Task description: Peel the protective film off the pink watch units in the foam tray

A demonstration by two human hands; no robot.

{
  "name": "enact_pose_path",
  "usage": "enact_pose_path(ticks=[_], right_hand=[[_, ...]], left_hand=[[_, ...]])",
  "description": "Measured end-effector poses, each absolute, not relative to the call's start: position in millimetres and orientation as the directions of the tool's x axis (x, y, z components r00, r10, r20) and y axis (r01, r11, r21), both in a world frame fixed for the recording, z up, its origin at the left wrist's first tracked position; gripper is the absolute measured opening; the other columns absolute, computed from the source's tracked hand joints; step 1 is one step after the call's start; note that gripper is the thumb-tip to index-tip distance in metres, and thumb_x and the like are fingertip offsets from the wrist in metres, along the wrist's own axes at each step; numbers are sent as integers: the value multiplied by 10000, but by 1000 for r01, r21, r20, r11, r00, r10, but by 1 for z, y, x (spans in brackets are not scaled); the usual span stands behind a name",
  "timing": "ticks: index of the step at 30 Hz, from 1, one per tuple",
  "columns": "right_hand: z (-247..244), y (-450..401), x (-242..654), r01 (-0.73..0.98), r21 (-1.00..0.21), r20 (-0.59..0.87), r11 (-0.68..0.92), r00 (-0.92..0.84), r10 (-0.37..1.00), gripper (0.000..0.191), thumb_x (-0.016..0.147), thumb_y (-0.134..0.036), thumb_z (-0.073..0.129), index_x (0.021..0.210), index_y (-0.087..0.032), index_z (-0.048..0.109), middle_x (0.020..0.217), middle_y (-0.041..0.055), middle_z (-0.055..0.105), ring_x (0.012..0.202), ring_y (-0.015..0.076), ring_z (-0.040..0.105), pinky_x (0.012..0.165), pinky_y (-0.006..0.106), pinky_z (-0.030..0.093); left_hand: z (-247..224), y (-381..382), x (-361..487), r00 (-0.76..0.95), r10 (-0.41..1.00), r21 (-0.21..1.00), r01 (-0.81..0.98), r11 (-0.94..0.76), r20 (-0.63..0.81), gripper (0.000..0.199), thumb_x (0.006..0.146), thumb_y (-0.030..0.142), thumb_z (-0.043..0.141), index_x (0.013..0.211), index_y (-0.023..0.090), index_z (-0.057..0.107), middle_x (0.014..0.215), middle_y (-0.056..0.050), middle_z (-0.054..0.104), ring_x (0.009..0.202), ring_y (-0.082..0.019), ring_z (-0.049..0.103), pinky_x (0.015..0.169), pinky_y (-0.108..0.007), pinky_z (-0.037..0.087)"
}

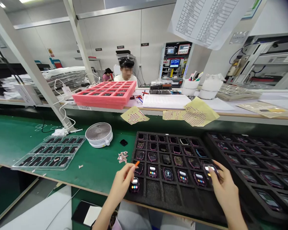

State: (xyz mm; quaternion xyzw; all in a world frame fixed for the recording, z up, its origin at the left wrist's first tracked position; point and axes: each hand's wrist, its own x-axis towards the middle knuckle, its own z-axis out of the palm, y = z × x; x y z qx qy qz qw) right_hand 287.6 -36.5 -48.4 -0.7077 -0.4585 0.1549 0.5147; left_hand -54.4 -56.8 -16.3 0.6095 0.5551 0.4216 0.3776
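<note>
A black foam tray [170, 191] with rows of pockets lies in front of me, holding several square watches. My left hand [126, 175] pinches a small orange tool [137, 163] above the tray's left edge, close to a lit watch [134, 185]. At the tray's right side my right hand [220, 179] grips another lit watch [210, 171] between thumb and fingers. More lit watches, such as one with a round dial [168, 174], sit in the fourth row. Several pockets in the front row hold nothing.
A second black tray [252, 191] of watches lies at the right. Left of the first tray are small paper pieces [123, 157], a dark watch [123, 142], a white fan [99, 134] and a clear plastic tray [50, 151]. Pink foam trays [105, 92] and a person [126, 72] are beyond.
</note>
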Motion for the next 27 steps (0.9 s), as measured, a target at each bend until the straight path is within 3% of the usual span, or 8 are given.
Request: enact_pose_path(ticks=[3,6,8,12,27], right_hand=[[-21,-41,239,-21,-993,94,114,430,898,469,703,-527,653,1035,-202,595,791,45,620,559,152,519,455,264,399],[-5,-40,199,-375,-925,-24,65,227,974,340,703,-444,716,925,-221,588,626,-34,540,461,93,444,388,203,317],[0,-37,184,-504,-863,-60,14,130,990,282,721,-421,717,833,-220,554,579,-63,494,405,61,385,362,180,266],[2,-35,174,-590,-807,-89,-36,62,994,288,741,-410,713,781,-215,504,548,-87,469,355,32,325,336,157,207],[-3,-39,181,-610,-792,-56,5,82,995,294,794,-420,662,769,-223,446,490,-111,447,316,31,307,332,154,257]], left_hand=[[-7,-56,-14,228,973,972,219,-86,35,408,905,510,409,938,156,608,496,65,406,454,-84,352,488,-207,284],[-2,-52,19,339,941,990,124,-61,16,400,907,505,410,922,153,600,491,74,400,429,-67,315,460,-197,252],[0,-49,32,364,931,994,87,-62,27,393,902,506,419,877,151,588,491,75,401,428,-62,314,453,-192,246],[0,-46,45,405,914,997,69,-46,14,391,896,505,427,815,152,574,482,78,394,419,-56,302,444,-189,245],[0,-43,54,451,892,976,205,-74,-27,412,891,481,410,738,148,596,457,59,419,408,-66,323,436,-197,256]])
